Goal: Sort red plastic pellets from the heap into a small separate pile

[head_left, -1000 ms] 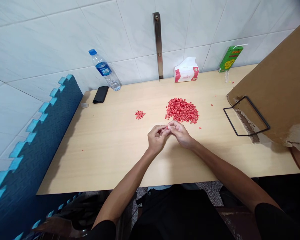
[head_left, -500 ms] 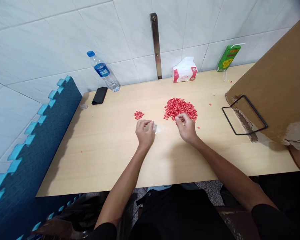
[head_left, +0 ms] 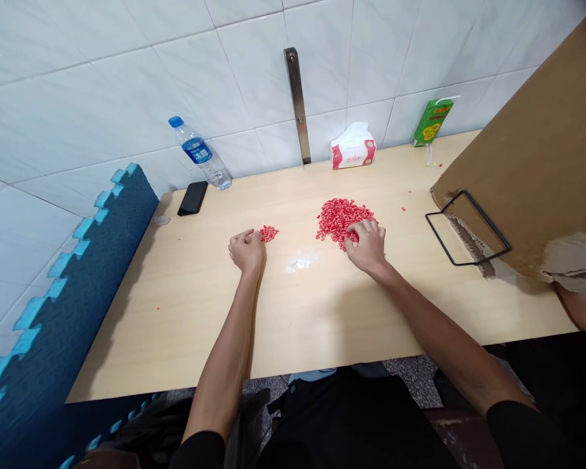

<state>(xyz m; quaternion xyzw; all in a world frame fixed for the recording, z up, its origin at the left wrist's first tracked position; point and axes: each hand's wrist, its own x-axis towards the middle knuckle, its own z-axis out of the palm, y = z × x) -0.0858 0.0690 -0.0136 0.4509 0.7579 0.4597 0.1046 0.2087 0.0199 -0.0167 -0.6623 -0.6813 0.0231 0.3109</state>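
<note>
My left hand [head_left: 245,251] rests on the table just left of a small heap of red pellet-like pieces [head_left: 269,233]. Its fingers are curled closed, and whether they hold anything is hidden. At the front right of a large pile of the same red pieces [head_left: 340,216], my right hand [head_left: 368,247] has thumb and fingers bent together in a pinch. What lies between those fingertips is too small to make out. A clear plastic bag [head_left: 301,260] lies flat on the table between my hands.
Along the tiled wall stand a water bottle [head_left: 202,156], a tissue pack [head_left: 353,150] and a green drink carton [head_left: 432,122]. A black phone [head_left: 193,198] lies at back left. Cardboard [head_left: 527,163] with a black wire frame [head_left: 469,228] rises at right; blue foam mat [head_left: 92,273] borders the left.
My left hand has moved left, away from the plastic bag to beside the small heap, leaving the bag on the table. My right hand stays at the large pile. The view has shifted slightly.
</note>
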